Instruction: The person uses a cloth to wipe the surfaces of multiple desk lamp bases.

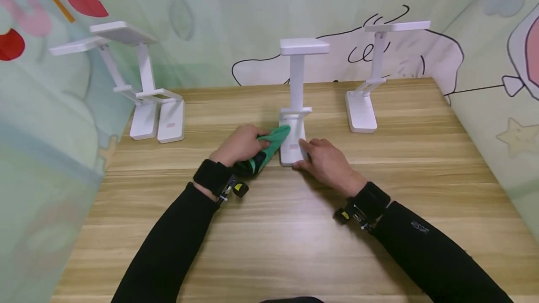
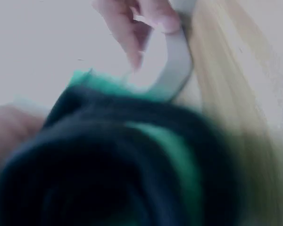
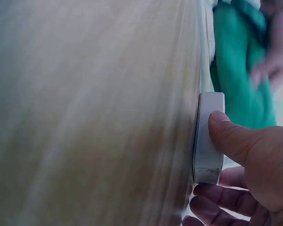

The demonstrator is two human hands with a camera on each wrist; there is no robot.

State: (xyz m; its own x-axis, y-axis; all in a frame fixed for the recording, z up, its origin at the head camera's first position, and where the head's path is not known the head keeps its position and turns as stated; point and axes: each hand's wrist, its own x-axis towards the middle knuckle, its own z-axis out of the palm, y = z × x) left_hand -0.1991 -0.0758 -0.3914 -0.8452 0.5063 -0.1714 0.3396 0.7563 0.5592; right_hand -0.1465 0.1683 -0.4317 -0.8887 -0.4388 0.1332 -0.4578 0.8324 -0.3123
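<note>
A white folding desk lamp [image 1: 297, 78] stands upright in the middle of the wooden table. My left hand [image 1: 242, 144] grips a bunched green and black cloth [image 1: 275, 140] at the left side of the lamp's base. In the left wrist view the cloth [image 2: 122, 122] is blurred and fills much of the lower part. My right hand [image 1: 326, 160] holds the base from its right and near side. The right wrist view shows its thumb [image 3: 231, 134] on the end face of the base [image 3: 208, 160], which bears a dark smudge, with the fingers along the side.
Two similar white lamps [image 1: 170, 120] stand close together at the back left of the table [image 1: 286, 247]. Another lamp [image 1: 362, 113] stands at the back right. A printed fabric backdrop [image 1: 219, 22] rises behind the table and along both sides.
</note>
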